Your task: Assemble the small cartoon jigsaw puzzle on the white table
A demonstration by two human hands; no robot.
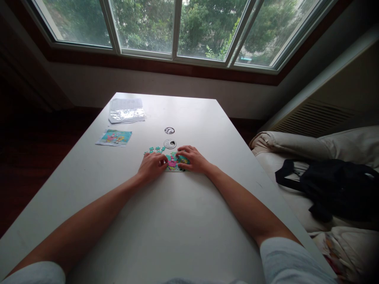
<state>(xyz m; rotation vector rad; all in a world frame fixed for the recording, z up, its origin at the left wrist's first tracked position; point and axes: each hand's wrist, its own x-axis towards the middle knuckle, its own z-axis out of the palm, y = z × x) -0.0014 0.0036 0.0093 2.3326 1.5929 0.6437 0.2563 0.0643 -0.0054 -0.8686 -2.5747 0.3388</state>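
A small colourful jigsaw puzzle [174,162] lies on the white table [177,221], partly put together. My left hand [151,165] rests on its left edge with the fingers curled down onto the pieces. My right hand [192,158] lies over its right side, fingers bent and pressing on the pieces. A few loose teal pieces [156,150] sit just beyond my left hand. Whether either hand pinches a single piece is hidden by the fingers.
A printed picture sheet [114,137] lies to the left, a clear plastic bag [126,111] farther back. Two round discs [169,137] sit behind the puzzle. A black bag [334,189] rests on a light sofa [296,146] at the right. Windows [177,27] span the far wall.
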